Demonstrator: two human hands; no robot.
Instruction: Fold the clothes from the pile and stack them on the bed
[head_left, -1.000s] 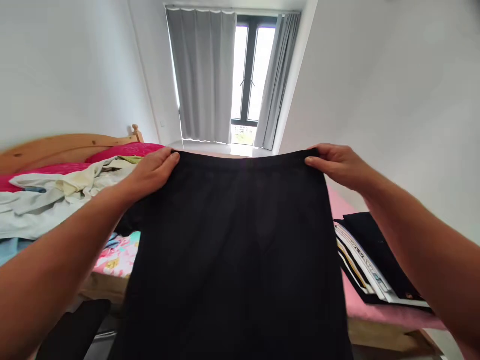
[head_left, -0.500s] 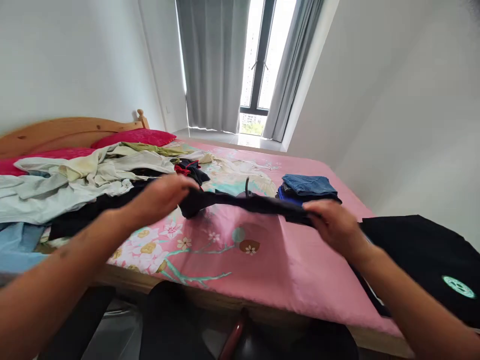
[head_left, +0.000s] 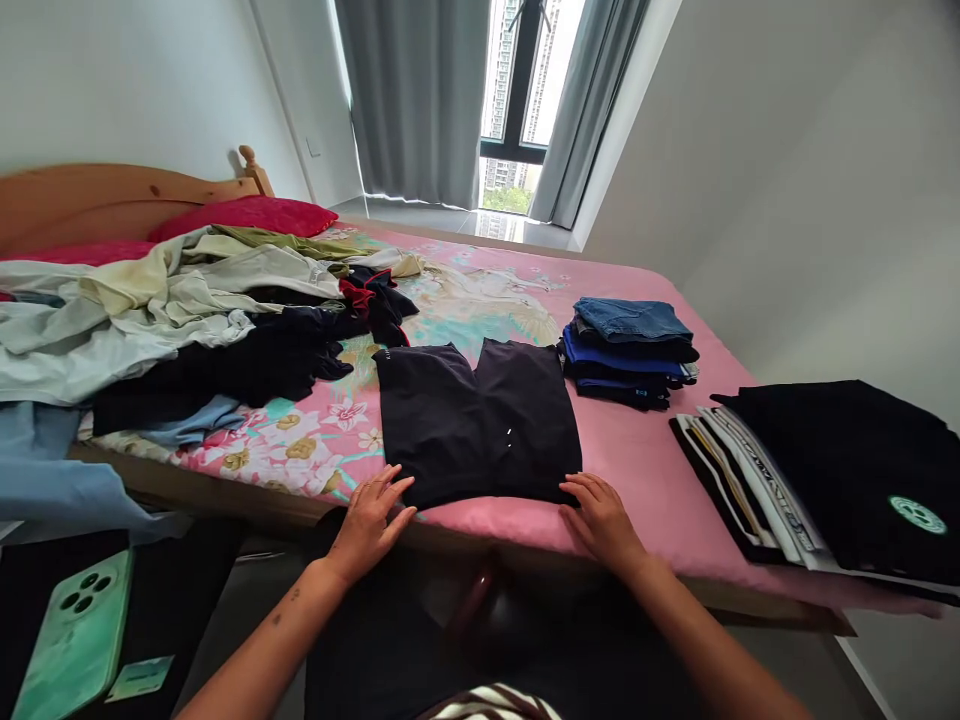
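Observation:
A pair of black shorts (head_left: 480, 430) lies spread out flat on the bed, legs pointing away from me and waistband near the bed's front edge. Small white marks show on the fabric. My left hand (head_left: 371, 520) is at the near left corner of the waistband, fingers spread and thumb apart. At the near right corner is my right hand (head_left: 604, 520), its fingertips touching the cloth or just beside it, also spread. Neither hand is closed around the fabric.
Loose clothes (head_left: 187, 310) are heaped on the left of the bed. To the right stand a stack of folded jeans and shorts (head_left: 630, 350) and a pile of folded tops (head_left: 840, 480). A green phone (head_left: 79, 630) and a card (head_left: 141, 678) lie at lower left.
The black shorts, held stretched in the air by both hands, have come down flat on the bed. Both hands have lowered toward me and loosened. The view has tilted down.

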